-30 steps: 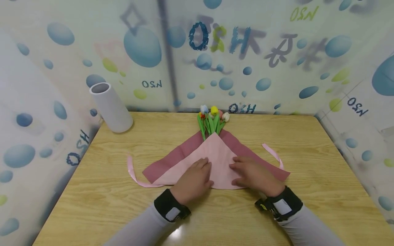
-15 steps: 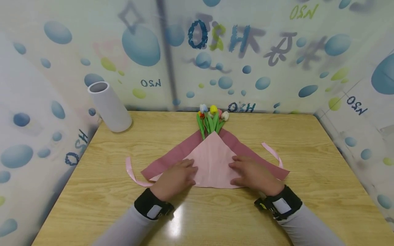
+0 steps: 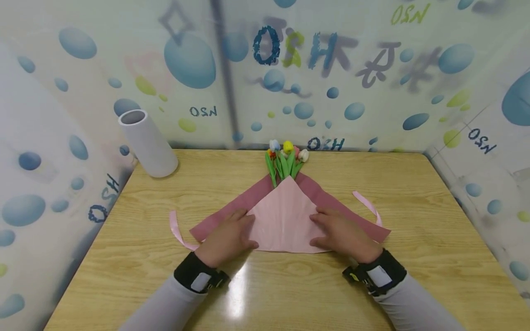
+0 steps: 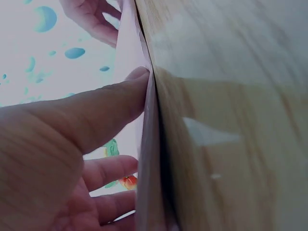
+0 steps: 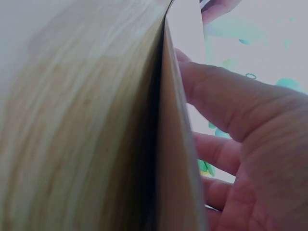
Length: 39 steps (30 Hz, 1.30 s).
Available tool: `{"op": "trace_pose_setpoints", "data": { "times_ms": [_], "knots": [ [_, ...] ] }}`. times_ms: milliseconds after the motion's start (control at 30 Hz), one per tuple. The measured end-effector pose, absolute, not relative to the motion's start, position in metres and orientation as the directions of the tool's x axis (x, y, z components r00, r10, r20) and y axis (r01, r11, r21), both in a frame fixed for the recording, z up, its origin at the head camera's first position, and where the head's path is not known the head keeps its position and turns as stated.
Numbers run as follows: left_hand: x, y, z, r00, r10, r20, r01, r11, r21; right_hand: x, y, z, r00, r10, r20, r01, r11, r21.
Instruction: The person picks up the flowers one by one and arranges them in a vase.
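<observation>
A bunch of tulips [image 3: 285, 158] in several colours pokes out of the top of wrapping paper, pale pink paper [image 3: 285, 220] in front and darker mauve paper [image 3: 240, 202] behind. The left hand [image 3: 227, 236] rests on the left part of the pale sheet, fingers spread and thumb by its lower edge. On the right part, the right hand [image 3: 343, 234] presses down the same way. Both wrist views show thumb and fingertips touching the paper's face, not wrapped round its edge. The lower stems are hidden under the paper.
A white vase [image 3: 151, 145] stands at the table's back left corner. Ends of a pink ribbon [image 3: 366, 204] stick out from under the paper on both sides. Patterned curtain walls [image 3: 265, 105] enclose the wooden table [image 3: 281, 299].
The left hand has slid left across the pale paper, away from its middle. The right hand has stayed nearly in place, and the flowers have not moved.
</observation>
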<state>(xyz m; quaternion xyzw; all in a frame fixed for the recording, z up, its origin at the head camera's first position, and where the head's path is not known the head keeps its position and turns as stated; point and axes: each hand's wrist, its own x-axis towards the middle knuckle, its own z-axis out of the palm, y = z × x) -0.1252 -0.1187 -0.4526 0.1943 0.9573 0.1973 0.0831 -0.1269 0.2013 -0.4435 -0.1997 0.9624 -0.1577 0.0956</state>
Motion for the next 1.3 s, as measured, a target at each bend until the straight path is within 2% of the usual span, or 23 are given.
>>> {"op": "trace_pose_setpoints", "data": {
  "times_ms": [233, 433, 567, 733, 900, 1033, 1133, 1300],
  "knots": [
    [-0.129, -0.12, -0.45, -0.909, 0.404, -0.099, 0.33, 0.845, 0.421, -0.132, 0.204, -0.446, -0.917, -0.375, -0.133, -0.305, 0.877, -0.371],
    [-0.13, -0.122, -0.448, -0.912, 0.398, -0.1, 0.309, 0.827, 0.47, -0.138, 0.207, -0.45, -0.947, -0.31, -0.09, -0.223, 0.831, -0.509],
    [-0.133, -0.125, -0.446, -0.928, 0.358, -0.103, 0.238, 0.784, 0.574, -0.14, 0.209, -0.448, -0.974, -0.217, -0.065, -0.133, 0.78, -0.611],
    [-0.14, -0.132, -0.44, -0.955, 0.281, -0.099, 0.116, 0.657, 0.745, -0.139, 0.216, -0.435, -0.984, -0.149, -0.098, -0.033, 0.694, -0.719],
    [-0.145, -0.145, -0.435, -0.953, 0.265, -0.143, 0.034, 0.567, 0.823, -0.138, 0.226, -0.423, -0.974, -0.216, -0.073, -0.077, 0.614, -0.785],
    [-0.15, -0.157, -0.431, -0.938, 0.292, -0.188, 0.003, 0.548, 0.837, -0.138, 0.238, -0.418, -0.944, -0.3, -0.138, -0.079, 0.609, -0.79],
    [-0.155, -0.167, -0.432, -0.899, 0.39, -0.201, 0.054, 0.554, 0.831, -0.139, 0.248, -0.418, -0.907, -0.362, -0.213, -0.073, 0.635, -0.769],
    [-0.158, -0.181, -0.433, -0.808, 0.556, -0.192, 0.214, 0.582, 0.784, -0.137, 0.262, -0.418, -0.855, -0.464, -0.23, -0.172, 0.673, -0.719]
  ]
}}
